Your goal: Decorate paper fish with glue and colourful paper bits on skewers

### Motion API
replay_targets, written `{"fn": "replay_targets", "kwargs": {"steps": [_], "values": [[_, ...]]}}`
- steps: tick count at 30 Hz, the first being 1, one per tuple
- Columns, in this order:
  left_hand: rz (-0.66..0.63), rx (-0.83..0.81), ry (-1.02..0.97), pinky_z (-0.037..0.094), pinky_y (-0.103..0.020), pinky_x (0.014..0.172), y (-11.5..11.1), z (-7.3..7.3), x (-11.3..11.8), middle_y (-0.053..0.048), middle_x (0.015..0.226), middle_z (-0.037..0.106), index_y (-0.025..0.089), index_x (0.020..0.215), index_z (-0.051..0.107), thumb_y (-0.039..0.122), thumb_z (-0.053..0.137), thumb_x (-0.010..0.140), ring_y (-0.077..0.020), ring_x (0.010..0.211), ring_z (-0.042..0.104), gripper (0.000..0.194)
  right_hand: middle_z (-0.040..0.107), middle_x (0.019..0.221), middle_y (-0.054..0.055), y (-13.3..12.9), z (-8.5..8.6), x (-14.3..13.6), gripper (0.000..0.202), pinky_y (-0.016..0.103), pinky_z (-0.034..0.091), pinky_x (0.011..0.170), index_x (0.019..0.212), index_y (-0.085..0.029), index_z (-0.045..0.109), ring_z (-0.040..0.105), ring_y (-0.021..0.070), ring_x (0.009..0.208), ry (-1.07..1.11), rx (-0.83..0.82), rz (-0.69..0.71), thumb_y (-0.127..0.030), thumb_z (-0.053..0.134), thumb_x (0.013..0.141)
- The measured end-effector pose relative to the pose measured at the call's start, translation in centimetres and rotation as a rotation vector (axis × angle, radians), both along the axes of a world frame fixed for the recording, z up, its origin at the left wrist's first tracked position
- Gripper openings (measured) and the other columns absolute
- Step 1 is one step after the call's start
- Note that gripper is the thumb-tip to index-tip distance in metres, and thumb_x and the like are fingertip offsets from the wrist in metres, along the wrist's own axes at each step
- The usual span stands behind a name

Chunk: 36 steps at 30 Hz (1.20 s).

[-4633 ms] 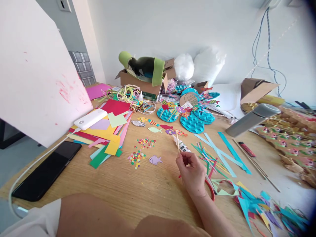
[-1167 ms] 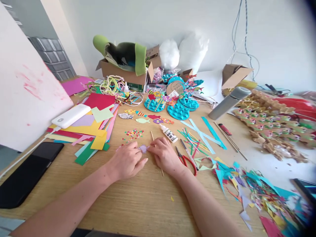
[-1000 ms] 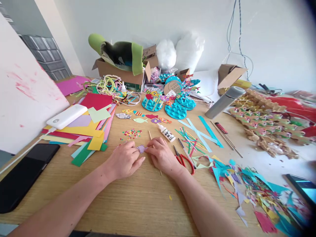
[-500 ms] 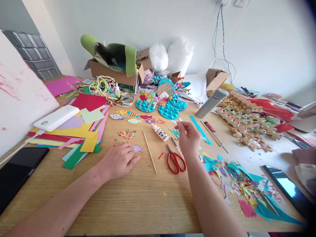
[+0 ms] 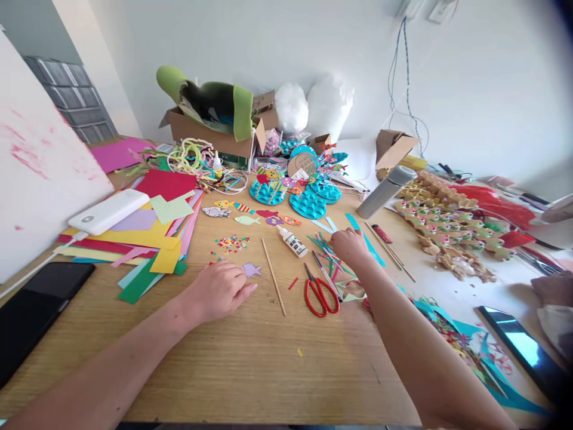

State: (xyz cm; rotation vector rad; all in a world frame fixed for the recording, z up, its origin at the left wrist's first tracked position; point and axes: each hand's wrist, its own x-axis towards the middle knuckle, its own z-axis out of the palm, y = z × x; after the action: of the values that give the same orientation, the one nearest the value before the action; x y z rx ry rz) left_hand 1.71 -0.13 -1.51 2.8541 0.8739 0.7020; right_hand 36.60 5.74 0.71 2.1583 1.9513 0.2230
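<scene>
My left hand [image 5: 224, 289] rests on the wooden table, fingers loosely bent and thumb apart, its fingertips beside a purple paper fish [image 5: 252, 270]. Small colored paper bits [image 5: 231, 243] lie just beyond it. Over the thin colored paper strips [image 5: 331, 257] is my right hand [image 5: 351, 246], its fingers closed and pointing down; what is in them, if anything, is hidden. Between the hands lie a wooden stick [image 5: 274, 278], a white glue bottle [image 5: 293, 242], red-handled scissors [image 5: 321, 294] and a slim pen-like tool [image 5: 326, 273].
Finished paper fish [image 5: 267, 213] lie in rows before blue round bases [image 5: 308, 204]. Stacked colored paper [image 5: 165, 185], a white power bank [image 5: 110, 212] and a black phone [image 5: 45, 316] are left. A grey flask [image 5: 385, 192], paper scraps [image 5: 461, 334] and another person's hand [image 5: 555, 289] are right.
My right hand has come down and moved slightly right, onto the paper strips, with its forearm swung over the scraps. My left hand stays beside the purple fish. The view has shifted slightly.
</scene>
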Motion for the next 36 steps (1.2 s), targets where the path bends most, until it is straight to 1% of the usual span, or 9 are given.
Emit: {"fn": "replay_targets", "kwargs": {"steps": [4, 11, 18, 20, 23, 25, 30, 33, 36], "values": [[0.003, -0.016, -0.005, 0.049, -0.031, 0.074, 0.0, 0.1, -0.1, -0.005, 0.073, 0.069, 0.017, 0.076, 0.065, 0.029, 0.042, 0.097, -0.0180, 0.074, 0.067, 0.034, 0.072, 0.088, 0.019, 0.6, -0.2, -0.7, 0.021, 0.039, 0.035, 0.086, 0.088, -0.010, 0.072, 0.063, 0.0297, 0.099, -0.078, -0.055, 0.016, -0.008, 0.052, 0.084], [0.097, -0.106, 0.033, 0.043, -0.028, 0.061, 0.4, 0.2, -0.6, -0.004, 0.068, 0.068, 0.016, 0.072, 0.062, 0.029, 0.035, 0.100, -0.0170, 0.063, 0.064, 0.041, 0.072, 0.088, 0.022, 1.5, -0.2, -1.3, 0.026, 0.041, 0.037, 0.083, 0.086, -0.008, 0.073, 0.064, 0.0319, 0.097, -0.113, -0.077, 0.030, -0.006, 0.047, 0.082], [0.098, -0.124, 0.005, 0.041, -0.028, 0.061, 0.7, 0.0, -0.6, -0.005, 0.067, 0.067, 0.016, 0.071, 0.061, 0.031, 0.033, 0.100, -0.0168, 0.063, 0.063, 0.042, 0.072, 0.093, 0.020, 1.3, 0.8, 0.2, 0.027, 0.036, 0.041, 0.077, 0.089, -0.008, 0.072, 0.064, 0.0296, 0.094, -0.055, 0.025, -0.038, -0.015, 0.047, 0.082], [0.093, -0.127, 0.011, 0.041, -0.028, 0.061, 0.7, 0.0, -0.5, -0.004, 0.066, 0.066, 0.016, 0.070, 0.060, 0.031, 0.033, 0.100, -0.0167, 0.062, 0.062, 0.042, 0.072, 0.097, 0.018, 0.9, 1.5, 0.9, 0.029, 0.034, 0.042, 0.077, 0.091, -0.011, 0.072, 0.064, 0.0275, 0.093, 0.052, 0.181, -0.073, -0.018, 0.045, 0.083], [0.095, -0.129, 0.006, 0.042, -0.028, 0.063, 0.7, -0.1, -0.5, -0.005, 0.067, 0.066, 0.016, 0.071, 0.061, 0.031, 0.034, 0.099, -0.0167, 0.064, 0.062, 0.041, 0.073, 0.087, 0.013, 0.3, 2.5, 2.0, 0.023, 0.032, 0.044, 0.075, 0.085, -0.014, 0.072, 0.065, 0.0246, 0.084, 0.506, 0.622, -0.198, -0.025, 0.053, 0.076], [0.091, -0.128, -0.008, 0.042, -0.028, 0.064, 0.7, -0.1, -0.5, -0.004, 0.068, 0.066, 0.016, 0.072, 0.061, 0.030, 0.036, 0.099, -0.0168, 0.064, 0.061, 0.040, 0.073, 0.080, 0.011, 0.0, 3.1, 2.6, 0.024, 0.030, 0.046, 0.071, 0.085, -0.014, 0.071, 0.065, 0.0214, 0.076, 0.661, 0.778, -0.266, -0.028, 0.055, 0.074], [0.076, -0.129, -0.037, 0.042, -0.028, 0.066, 0.7, -0.2, -0.6, -0.004, 0.069, 0.066, 0.017, 0.073, 0.063, 0.030, 0.036, 0.099, -0.0166, 0.065, 0.061, 0.040, 0.072, 0.077, 0.010, -0.5, 4.3, 3.3, 0.027, 0.025, 0.047, 0.059, 0.088, -0.012, 0.070, 0.063, 0.0155, 0.064, 0.767, 0.928, -0.302, -0.028, 0.054, 0.073], [0.075, -0.163, -0.041, 0.043, -0.029, 0.068, 0.8, -0.2, -0.6, -0.005, 0.071, 0.067, 0.017, 0.075, 0.064, 0.031, 0.034, 0.100, -0.0172, 0.068, 0.063, 0.041, 0.071, 0.073, 0.008, -1.2, 5.7, 2.9, 0.018, 0.025, 0.049, 0.058, 0.080, -0.014, 0.068, 0.065, 0.0153, 0.063, 0.969, 1.008, -0.265, -0.021, 0.057, 0.068], [0.075, -0.183, -0.036, 0.044, -0.029, 0.069, 0.8, -0.1, -0.6, -0.005, 0.070, 0.067, 0.017, 0.074, 0.064, 0.033, 0.030, 0.101, -0.0175, 0.069, 0.063, 0.045, 0.069, 0.065, 0.005, -2.3, 7.4, 2.0, 0.012, 0.026, 0.052, 0.058, 0.075, -0.016, 0.064, 0.067, 0.0162, 0.061, 1.164, 0.962, -0.268, -0.015, 0.057, 0.065]]}}
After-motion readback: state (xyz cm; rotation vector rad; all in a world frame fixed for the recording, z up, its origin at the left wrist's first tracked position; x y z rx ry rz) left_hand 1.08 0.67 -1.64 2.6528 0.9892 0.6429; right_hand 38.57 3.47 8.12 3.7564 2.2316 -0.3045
